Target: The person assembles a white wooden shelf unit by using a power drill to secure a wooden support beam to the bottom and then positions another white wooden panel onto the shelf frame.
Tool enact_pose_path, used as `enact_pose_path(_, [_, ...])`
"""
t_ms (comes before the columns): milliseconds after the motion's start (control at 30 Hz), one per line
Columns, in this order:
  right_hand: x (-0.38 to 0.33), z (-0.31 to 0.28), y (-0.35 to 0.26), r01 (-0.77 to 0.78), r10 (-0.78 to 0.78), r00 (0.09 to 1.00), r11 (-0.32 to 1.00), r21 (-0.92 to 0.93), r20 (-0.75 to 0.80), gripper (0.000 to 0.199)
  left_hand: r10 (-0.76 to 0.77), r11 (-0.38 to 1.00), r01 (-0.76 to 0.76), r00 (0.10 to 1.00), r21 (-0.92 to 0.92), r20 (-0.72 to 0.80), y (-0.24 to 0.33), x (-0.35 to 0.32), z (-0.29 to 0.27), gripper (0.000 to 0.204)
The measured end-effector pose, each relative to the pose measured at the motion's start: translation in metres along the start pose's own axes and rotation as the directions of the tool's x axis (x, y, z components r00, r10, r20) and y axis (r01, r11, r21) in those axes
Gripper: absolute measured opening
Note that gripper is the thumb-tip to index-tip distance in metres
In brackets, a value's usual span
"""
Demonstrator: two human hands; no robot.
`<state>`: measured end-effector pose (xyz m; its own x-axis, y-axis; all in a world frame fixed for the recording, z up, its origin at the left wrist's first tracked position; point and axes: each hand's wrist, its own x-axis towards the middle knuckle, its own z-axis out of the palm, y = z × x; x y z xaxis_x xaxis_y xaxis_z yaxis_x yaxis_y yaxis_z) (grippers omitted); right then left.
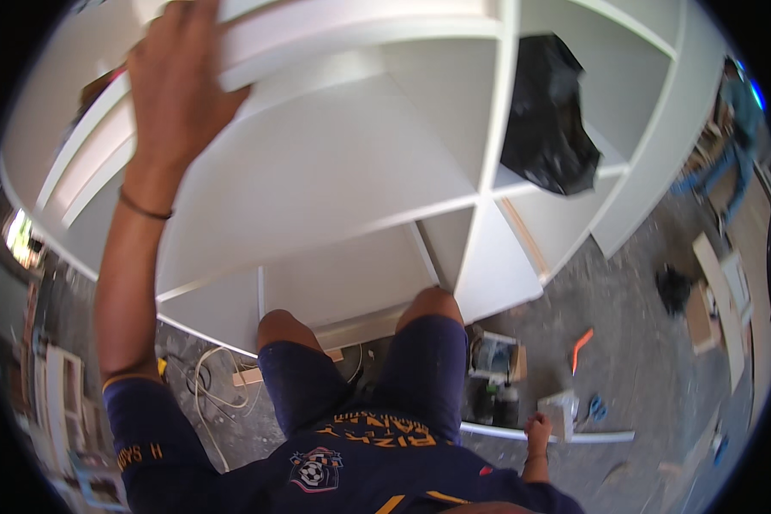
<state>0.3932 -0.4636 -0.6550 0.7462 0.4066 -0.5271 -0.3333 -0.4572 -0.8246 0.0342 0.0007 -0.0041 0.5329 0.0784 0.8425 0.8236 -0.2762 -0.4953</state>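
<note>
My left hand (178,81) is raised at the upper left against the pale front rail (351,43) of a large white cabinet (325,163). Its thumb sticks out to the right below the rail, and the fingers bend over the edge, their tips partly cut off by the frame. My right hand (537,435) hangs low at the right with curled fingers. Behind it runs a long white strip (595,437), and a small pale box-like piece (560,413) is right beside it. Whether the fingers hold either one is unclear.
A black plastic bag (550,120) sits in the cabinet's right compartment. Around my legs are a coiled cable (204,377), an orange-handled tool (582,343), blue-handled scissors (597,409) and a carton (497,355). Boards (721,295) lean at the right; another person (732,141) is farther off.
</note>
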Motion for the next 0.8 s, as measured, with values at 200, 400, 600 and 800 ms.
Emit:
enact_pose_path(200, [-0.063,0.060,0.039,0.431,-0.463,0.876,0.621,-0.655,0.137,0.057,0.035,0.997,-0.035,0.999,0.066,0.001,-0.018,-0.010,0.009,0.084])
enact_pose_path(400, [-0.068,0.139,-0.019,0.454,-0.447,0.885,0.891,0.030,-0.130,0.045,0.055,0.995,-0.052,0.998,0.081,-0.038,-0.015,-0.002,0.007,0.081])
enact_pose_path(600, [-0.036,0.140,-0.010,0.478,-0.496,0.860,0.865,-0.155,-0.117,0.029,0.061,0.994,-0.058,0.997,0.089,-0.042,-0.025,-0.004,0.016,0.074])
enact_pose_path(800, [-0.055,0.138,-0.041,0.416,-0.405,0.909,0.873,0.253,-0.097,0.033,0.080,0.993,-0.074,0.995,0.087,-0.061,-0.011,-0.002,0.006,0.074])
